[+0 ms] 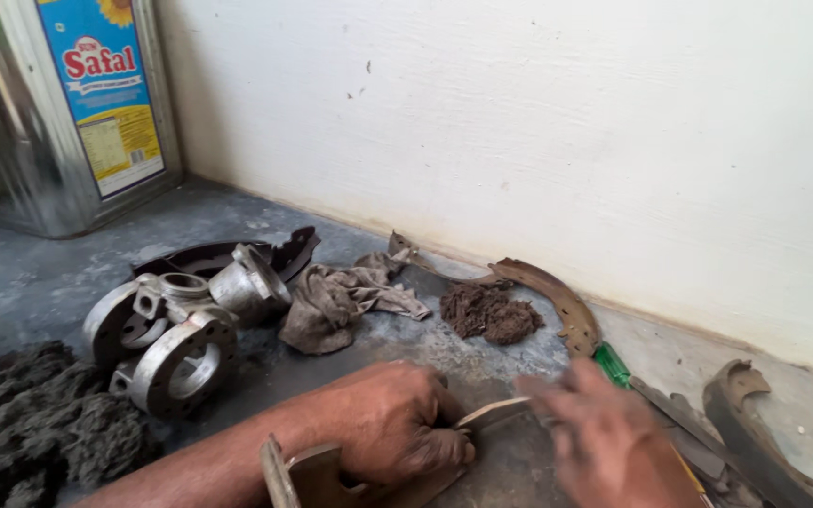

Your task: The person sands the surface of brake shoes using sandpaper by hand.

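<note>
A big metal tin [68, 103] stands in the far corner of the grey floor [30, 273], by the wall [566, 122]. In front of it lie three cast metal housings [176, 325], a dark lump of waste [30, 423], one grey rag [341, 296] and one brown clump [489, 313]. Curved brake shoes lie about: one by the wall [557, 301], one at far right [755, 423], and a third [359, 470] under the left hand [392, 423], whose fingers are clamped down on it. The right hand [604, 437] is blurred at the shoe's thin end; I cannot tell its grip. A green-handled tool [612, 365] lies just beyond. The shoe could slip on the gritty floor, and its edge might nick a finger.
</note>
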